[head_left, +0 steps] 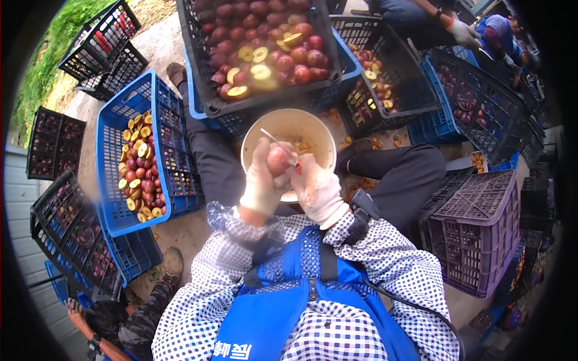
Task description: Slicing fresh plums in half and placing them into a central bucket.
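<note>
My left hand [257,188], in a pale glove, is closed around a reddish plum [278,160]. In my gloved right hand [319,188] is a small knife [272,137] with a red handle; its thin blade lies against the plum. Both hands are over a cream-coloured bucket [324,129] between my legs, with yellowish bits inside. Just beyond the bucket, a black crate [208,99] holds many whole plums and several cut halves [260,71] with yellow flesh.
At my left stands a blue crate [107,150] of plum halves. Another black crate [415,99] with halves tilts at the right, and a purple crate [475,240] stands nearer. Co-workers sit close by: a gloved hand [463,33] at upper right, a bare hand [77,314] at lower left.
</note>
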### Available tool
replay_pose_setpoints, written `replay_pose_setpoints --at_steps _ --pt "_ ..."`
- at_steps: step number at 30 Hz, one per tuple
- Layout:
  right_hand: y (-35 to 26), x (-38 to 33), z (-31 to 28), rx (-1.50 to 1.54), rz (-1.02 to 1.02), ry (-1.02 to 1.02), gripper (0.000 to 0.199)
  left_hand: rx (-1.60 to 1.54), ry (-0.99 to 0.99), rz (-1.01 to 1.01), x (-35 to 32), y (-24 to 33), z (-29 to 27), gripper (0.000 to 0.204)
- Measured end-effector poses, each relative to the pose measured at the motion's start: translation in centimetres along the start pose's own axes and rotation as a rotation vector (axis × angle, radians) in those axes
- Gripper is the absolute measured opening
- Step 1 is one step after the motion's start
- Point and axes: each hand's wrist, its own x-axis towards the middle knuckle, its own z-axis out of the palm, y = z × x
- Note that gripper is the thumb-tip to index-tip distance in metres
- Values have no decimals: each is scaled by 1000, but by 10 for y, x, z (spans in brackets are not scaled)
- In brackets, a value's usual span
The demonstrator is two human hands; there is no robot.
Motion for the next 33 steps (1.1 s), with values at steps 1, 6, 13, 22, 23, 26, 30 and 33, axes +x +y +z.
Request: replay_pose_setpoints --at_steps 1,6,13,22,23,26,30,33 --pt "6 -4 5 -59 -1 -56 20 21 27 -13 5 -6 -9 50" --pt "24 -12 33 -124 87 -167 15 17 169 -43 11 -23 -19 47" --pt "21 -2 47 -157 127 -225 16 56 236 70 18 -27 -34 45" --pt "21 3 49 -94 174 -184 17 12 177 42 15 -20 -32 40" --pt "21 3 51 -93 171 -187 17 10 180 44 16 -18 -32 40" --pt "27 -2 59 -124 134 -97 15 25 185 111 13 -19 -34 38" --pt "34 -15 44 37 -13 -47 16 21 64 39 3 -11 -28 38" --pt "28 -12 38 -50 -60 -65 16 85 81 34 -5 -14 -26 38"
